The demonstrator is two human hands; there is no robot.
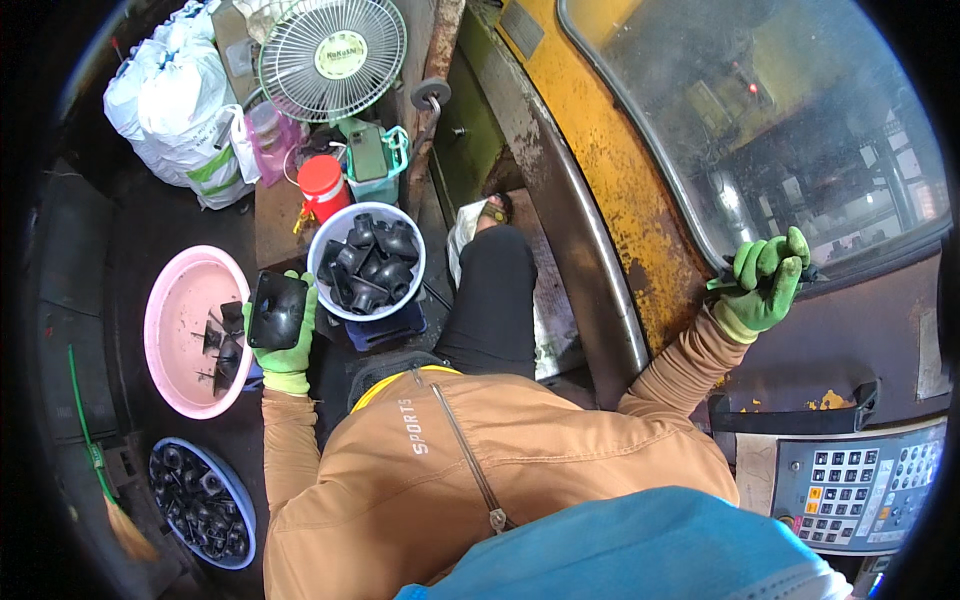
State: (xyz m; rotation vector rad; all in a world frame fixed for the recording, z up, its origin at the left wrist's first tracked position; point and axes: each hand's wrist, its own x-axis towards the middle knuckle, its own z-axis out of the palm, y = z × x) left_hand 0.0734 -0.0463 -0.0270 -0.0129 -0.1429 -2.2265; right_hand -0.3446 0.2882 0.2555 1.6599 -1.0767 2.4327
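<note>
Blue fabric [640,548], 6 o'clock | left grip [294,352], 9: clasping black part [276,314]; slickness could cause drop | right grip [764,284]: half-curled, hold unclear

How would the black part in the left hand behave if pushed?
The black part is probably stiff: its rim looks unbent in the left hand. Its shine suggests it may slip; its broad face makes rolling unlikely.

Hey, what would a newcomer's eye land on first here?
Probably the worn yellow machine with its large window, upper right. Next, the pink basin at left, and just right of it the green-gloved left hand holding a black part.
</note>
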